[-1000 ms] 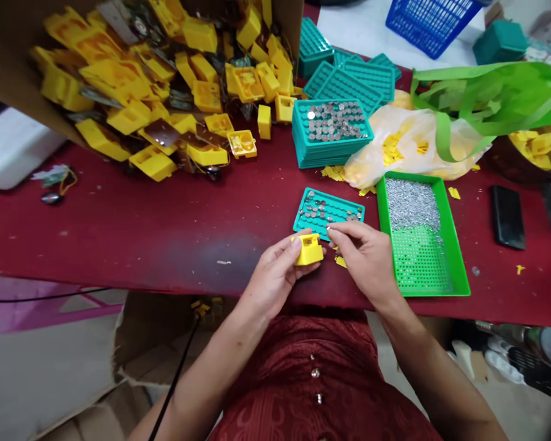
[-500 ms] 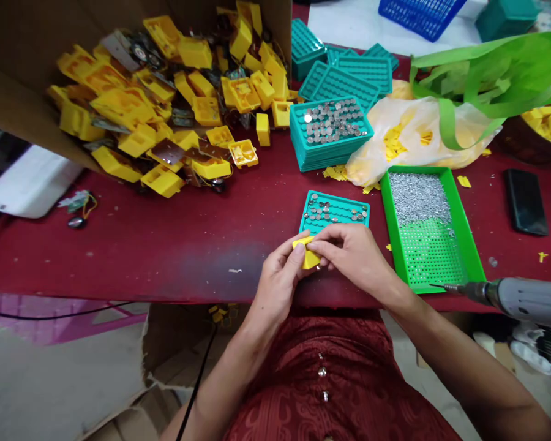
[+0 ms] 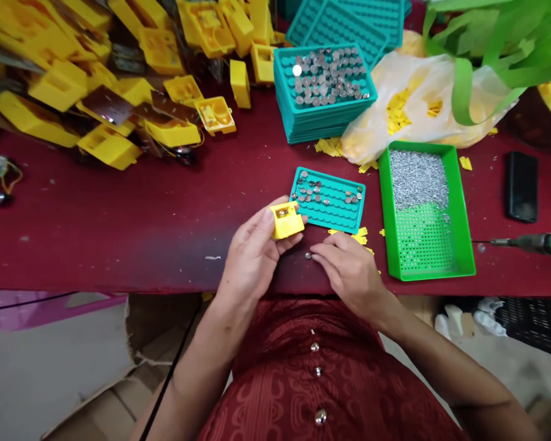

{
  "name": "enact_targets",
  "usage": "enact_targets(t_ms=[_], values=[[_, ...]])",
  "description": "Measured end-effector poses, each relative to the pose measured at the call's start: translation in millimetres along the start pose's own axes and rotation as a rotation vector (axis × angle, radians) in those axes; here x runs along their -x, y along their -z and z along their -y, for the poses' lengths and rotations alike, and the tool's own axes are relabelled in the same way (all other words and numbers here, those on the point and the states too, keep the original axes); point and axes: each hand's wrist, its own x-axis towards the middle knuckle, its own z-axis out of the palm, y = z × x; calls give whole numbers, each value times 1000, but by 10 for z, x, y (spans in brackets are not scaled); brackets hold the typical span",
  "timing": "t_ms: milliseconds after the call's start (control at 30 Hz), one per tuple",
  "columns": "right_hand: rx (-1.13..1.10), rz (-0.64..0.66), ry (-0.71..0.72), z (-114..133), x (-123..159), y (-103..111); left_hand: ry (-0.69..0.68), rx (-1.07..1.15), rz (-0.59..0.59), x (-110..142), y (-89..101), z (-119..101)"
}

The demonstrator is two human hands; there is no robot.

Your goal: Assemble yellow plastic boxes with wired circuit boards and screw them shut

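Yellow plastic housing gripped in left hand, thumb on top, fingers curled under, held over red table, just beside teal tray of metal discs. Right hand empty, fingers loosely together, tips near one loose disc. Green tray of small metal parts sits further right.

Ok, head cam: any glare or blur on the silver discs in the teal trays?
Head view: one disc in the stacked teal tray flares white; the others show only small highlights and mild softness; edges bow from the wide lens.
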Motion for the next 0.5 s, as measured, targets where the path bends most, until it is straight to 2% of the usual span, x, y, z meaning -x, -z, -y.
enact_targets(t_ms=[100, 200, 300, 400, 500], values=[[155, 67, 39, 1, 31, -110, 20, 3, -8, 50, 19, -4], [226, 119, 53, -1, 21, -106, 37, -14, -1, 100, 48, -2], [15, 116, -20, 33, -47, 3, 29, -38, 4, 124, 84, 25], [-324, -12, -204, 112, -179, 99, -17, -110, -2, 132, 113, 90], [-498, -106, -340, 186, -314, 79, -33, -203, 16, 144, 124, 164]])
